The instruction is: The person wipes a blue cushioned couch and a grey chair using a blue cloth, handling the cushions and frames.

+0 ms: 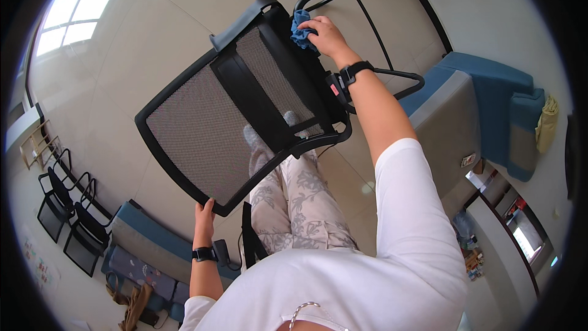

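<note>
A black office chair with a mesh backrest (197,124) is tipped over in front of me, its tubular metal base (373,30) turned away from my body. My left hand (205,218) grips the near corner of the backrest frame, thumb on top. My right hand (325,36) holds a crumpled blue cloth (302,30) against the seat end of the chair, by the base tubes. An armrest (243,25) sticks out on the far side. My legs and feet show partly through the mesh.
A blue and grey sofa (441,110) stands on the right, with a folded yellowish cloth (546,124) on it. Two more black chairs (85,234) and another sofa (151,225) with bags and cushions line the left. Tiled floor (138,46) lies under the chair.
</note>
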`<state>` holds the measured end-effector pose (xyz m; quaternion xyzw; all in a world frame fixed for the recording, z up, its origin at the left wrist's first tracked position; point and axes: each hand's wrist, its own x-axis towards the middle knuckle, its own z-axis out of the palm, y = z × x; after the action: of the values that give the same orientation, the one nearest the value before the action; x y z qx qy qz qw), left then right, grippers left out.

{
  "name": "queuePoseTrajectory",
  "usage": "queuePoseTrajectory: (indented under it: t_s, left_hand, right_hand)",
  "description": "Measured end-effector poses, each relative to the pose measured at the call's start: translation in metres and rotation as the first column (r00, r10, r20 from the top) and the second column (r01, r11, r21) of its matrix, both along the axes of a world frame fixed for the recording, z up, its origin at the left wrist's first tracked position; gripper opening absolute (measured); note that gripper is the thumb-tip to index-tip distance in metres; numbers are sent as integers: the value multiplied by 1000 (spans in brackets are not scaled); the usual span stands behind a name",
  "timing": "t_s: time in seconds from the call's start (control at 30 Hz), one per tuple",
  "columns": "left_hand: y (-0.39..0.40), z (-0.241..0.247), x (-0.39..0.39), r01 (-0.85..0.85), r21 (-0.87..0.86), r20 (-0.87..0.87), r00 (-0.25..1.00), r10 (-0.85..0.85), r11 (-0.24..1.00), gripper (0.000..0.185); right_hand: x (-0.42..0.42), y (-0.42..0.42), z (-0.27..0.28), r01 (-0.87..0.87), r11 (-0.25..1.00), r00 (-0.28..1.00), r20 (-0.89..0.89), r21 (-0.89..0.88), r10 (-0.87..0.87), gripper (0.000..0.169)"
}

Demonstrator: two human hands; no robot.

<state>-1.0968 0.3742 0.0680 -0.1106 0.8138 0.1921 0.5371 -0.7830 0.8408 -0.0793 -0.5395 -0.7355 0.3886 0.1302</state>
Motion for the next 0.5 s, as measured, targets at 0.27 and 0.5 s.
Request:
queuePoseTrajectory:
  t_s: [0.27, 0.5]
  left_hand:
    - [-12, -7, -10, -4, -29, 7, 1000, 4, 1000, 36]
    - [-14, -12, -12, -34, 14, 45, 998, 34, 999, 42]
  right_hand:
    - [2, -50, -1, -84, 996, 985, 148, -34, 88, 22]
    - [88, -150, 15, -107, 975, 971, 192, -197, 145, 16]
